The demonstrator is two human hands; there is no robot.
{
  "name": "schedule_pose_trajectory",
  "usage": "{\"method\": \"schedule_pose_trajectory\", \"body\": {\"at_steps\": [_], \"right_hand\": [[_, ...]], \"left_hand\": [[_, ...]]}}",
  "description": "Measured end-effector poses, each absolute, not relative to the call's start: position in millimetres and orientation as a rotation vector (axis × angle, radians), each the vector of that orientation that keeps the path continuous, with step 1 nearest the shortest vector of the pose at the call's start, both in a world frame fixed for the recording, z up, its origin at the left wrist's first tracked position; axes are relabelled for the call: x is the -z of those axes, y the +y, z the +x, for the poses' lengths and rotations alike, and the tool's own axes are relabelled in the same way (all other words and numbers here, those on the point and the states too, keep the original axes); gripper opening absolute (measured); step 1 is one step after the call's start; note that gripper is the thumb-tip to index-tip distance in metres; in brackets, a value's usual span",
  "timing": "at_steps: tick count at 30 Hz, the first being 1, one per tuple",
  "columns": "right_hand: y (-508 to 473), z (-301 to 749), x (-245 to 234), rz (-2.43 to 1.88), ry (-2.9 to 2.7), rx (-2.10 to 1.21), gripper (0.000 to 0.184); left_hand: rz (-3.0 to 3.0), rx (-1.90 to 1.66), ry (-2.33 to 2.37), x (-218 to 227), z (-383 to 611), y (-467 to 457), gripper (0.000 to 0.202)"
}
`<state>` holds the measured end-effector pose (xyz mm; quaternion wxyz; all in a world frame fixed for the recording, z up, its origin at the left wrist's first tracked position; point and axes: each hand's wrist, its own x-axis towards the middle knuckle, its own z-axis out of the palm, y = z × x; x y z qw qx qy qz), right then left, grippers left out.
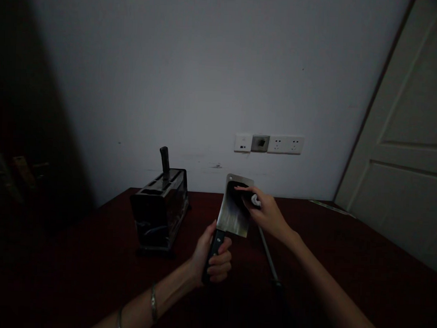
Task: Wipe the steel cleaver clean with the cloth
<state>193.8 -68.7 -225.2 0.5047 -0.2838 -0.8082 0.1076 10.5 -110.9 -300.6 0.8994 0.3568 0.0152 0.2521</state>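
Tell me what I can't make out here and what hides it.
Head view:
Part of the cleaver blade: covered by the dark cloth-like item and right hand.
Part of the cleaver handle: behind the left hand.
Lower end of the thin rod: lost in darkness.
Whatever is below the upright handle: inside the slotted block.
Shapes at far left: too dark and blurred.
Door: cut off by right edge.

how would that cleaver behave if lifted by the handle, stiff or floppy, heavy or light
The cleaver is probably stiff, its broad metal blade looking flat. It likely feels blade-heavy, since the blade is much wider than the dark handle in the left hand. The blade's smooth sheen suggests it may be slippery.
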Motion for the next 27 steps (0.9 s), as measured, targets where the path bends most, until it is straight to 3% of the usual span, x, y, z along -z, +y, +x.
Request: {"method": "schedule_pose_trajectory", "body": {"at_steps": [6, 13, 20, 27], "right_hand": [[-94, 192, 212, -0.743, -2.061, -0.404, 0.019], [-105, 181, 218, -0.522, -2.280, -0.233, 0.056], [-109, 182, 213, -0.711, -2.318, -0.323, 0.029], [-125, 171, 208, -0.842, -2.357, -0.457, 0.016]], "left_hand": [[0.775, -0.604, 0.063, 303, 8, -113, 0.014], [0.774, -0.636, 0.119, 299, 8, -114, 0.015], [0.736, -0.611, 0.083, 299, 9, -114, 0.018], [0.695, -0.591, 0.076, 303, 11, -115, 0.022]]}}
